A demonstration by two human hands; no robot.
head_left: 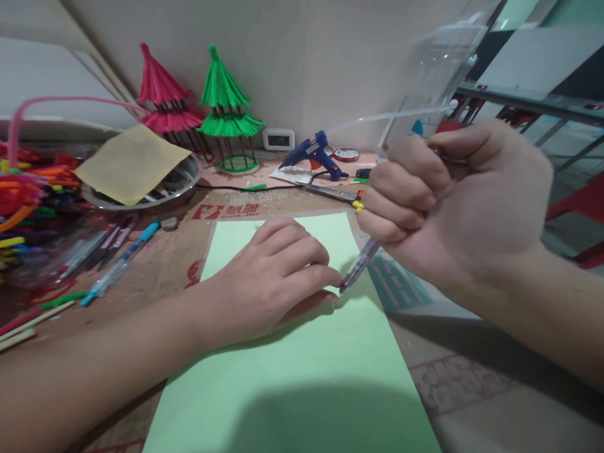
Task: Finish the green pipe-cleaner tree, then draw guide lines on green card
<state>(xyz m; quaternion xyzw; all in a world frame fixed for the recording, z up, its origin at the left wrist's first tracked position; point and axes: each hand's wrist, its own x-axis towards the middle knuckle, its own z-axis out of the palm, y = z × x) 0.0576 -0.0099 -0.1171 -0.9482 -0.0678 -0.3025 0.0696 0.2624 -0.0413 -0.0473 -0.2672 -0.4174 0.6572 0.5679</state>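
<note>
A sheet of light green paper [326, 361] lies in front of me on the brown-papered table. My left hand [280, 272] rests palm down on it, fingers loosely bent and thumb beside the index finger. Raised over the sheet's right edge, my right hand [448, 186] is a fist with the thumb on top, wrapped round a clear, greyish pen [363, 259]. The pen slants down to the left, and its tip comes down at the paper right beside my left index fingertip and thumb. Whether the tip touches them I cannot tell.
Beyond the paper are a blue glue gun [315, 153], scissors [333, 193], a small clock [278, 140] and pink [165, 93] and green [224, 103] pagoda models. Pipe cleaners [13, 200], a metal bowl [173, 193] and a blue pen [120, 262] lie left.
</note>
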